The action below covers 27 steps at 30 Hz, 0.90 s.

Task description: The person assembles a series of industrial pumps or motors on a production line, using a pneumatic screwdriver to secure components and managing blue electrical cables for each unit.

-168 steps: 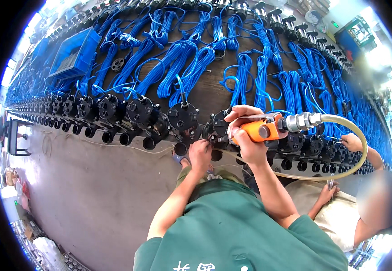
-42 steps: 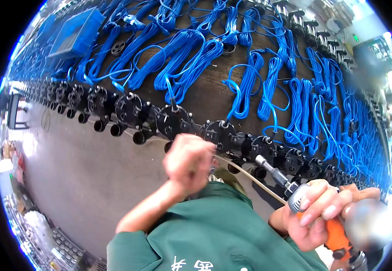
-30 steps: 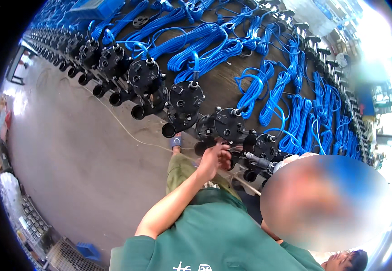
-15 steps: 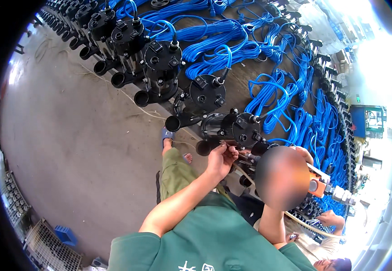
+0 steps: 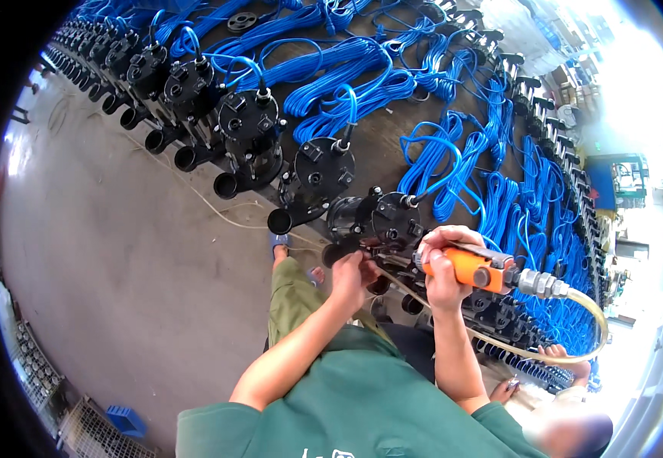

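Note:
My right hand (image 5: 442,269) is closed around an orange air-powered driver (image 5: 469,269), whose hose fitting points right. The tool's front end reaches left, beside the lid of a black submersible pump (image 5: 395,216) that leans toward me. My left hand (image 5: 352,276) is bent with its fingertips pinched together just below that pump, next to its round black outlet (image 5: 337,253). Whatever the left fingers hold, if anything, is too small to make out. From the pump's lid runs a blue cable (image 5: 444,182).
More black pumps (image 5: 249,122) stand in a row to the far left, with coiled blue cables (image 5: 350,91) behind them. A clear air hose (image 5: 600,324) loops from the tool back under my right forearm. Another person's hand (image 5: 553,351) is at the lower right. A blue crate (image 5: 125,420) sits lower left.
The orange driver and my right hand have come left and up, close to the pump's lid. My left hand has shifted slightly left and down, its fingers still bent.

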{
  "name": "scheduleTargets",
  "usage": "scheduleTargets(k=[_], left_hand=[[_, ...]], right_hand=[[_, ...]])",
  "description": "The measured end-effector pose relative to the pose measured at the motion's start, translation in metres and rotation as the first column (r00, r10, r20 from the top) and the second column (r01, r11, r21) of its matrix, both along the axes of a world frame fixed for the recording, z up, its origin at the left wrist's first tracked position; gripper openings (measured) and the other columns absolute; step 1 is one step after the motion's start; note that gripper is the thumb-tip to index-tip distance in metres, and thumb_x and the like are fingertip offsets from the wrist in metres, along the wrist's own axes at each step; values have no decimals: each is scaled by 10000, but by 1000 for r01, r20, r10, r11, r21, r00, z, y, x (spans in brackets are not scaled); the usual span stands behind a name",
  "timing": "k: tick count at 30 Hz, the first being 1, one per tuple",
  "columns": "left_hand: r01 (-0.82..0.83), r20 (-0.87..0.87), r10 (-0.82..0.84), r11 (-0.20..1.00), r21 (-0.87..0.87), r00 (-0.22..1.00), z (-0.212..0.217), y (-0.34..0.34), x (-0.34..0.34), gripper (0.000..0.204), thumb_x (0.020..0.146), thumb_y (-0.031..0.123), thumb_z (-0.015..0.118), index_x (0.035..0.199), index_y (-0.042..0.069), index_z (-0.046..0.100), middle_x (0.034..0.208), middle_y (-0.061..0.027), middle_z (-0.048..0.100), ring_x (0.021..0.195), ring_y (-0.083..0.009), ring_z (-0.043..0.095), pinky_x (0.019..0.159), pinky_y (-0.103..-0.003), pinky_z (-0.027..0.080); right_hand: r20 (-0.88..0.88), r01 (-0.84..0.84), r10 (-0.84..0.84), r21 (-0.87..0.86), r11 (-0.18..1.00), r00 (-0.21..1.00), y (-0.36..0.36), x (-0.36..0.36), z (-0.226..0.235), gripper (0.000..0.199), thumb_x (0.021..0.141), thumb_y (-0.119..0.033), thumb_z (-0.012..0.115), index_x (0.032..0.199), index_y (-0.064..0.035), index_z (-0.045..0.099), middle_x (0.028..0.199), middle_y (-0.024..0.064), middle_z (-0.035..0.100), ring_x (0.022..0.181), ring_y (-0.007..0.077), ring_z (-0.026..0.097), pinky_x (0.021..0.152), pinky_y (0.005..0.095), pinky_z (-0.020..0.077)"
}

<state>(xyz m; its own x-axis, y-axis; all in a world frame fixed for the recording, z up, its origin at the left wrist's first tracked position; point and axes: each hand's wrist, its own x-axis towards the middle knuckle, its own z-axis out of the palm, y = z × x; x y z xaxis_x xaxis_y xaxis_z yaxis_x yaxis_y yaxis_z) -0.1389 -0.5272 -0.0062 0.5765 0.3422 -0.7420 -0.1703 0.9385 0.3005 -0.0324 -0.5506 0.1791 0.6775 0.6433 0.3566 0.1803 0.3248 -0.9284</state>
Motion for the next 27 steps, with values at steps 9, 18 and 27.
scheduleTargets(k=[9,18,27], left_hand=[[282,-281,-118,-1,959,953,52,84,-3,1226,541,183,977,1534,-3,281,1485,-247,407,1322,-396,493,1095,-440,436],[-1,0,-299,-3,1000,954,7,103,22,1156,531,138,969,1492,11,339,1423,-247,520,1237,-437,576,1046,-466,476],[-30,31,-268,8,1000,963,-12,92,20,1207,552,152,960,1514,36,239,1501,-285,422,1283,-431,531,1049,-470,471]], right_hand=[[-20,16,-15,63,998,1000,21,7,52,397,823,-19,612,1212,27,547,1008,209,657,627,146,589,573,287,508],[57,93,-88,-80,992,994,95,30,2,298,843,60,575,1132,-8,543,927,128,650,712,160,619,663,295,537],[69,34,-28,-88,996,997,94,18,17,346,847,40,577,1191,27,551,1016,173,668,680,144,620,631,280,532]])
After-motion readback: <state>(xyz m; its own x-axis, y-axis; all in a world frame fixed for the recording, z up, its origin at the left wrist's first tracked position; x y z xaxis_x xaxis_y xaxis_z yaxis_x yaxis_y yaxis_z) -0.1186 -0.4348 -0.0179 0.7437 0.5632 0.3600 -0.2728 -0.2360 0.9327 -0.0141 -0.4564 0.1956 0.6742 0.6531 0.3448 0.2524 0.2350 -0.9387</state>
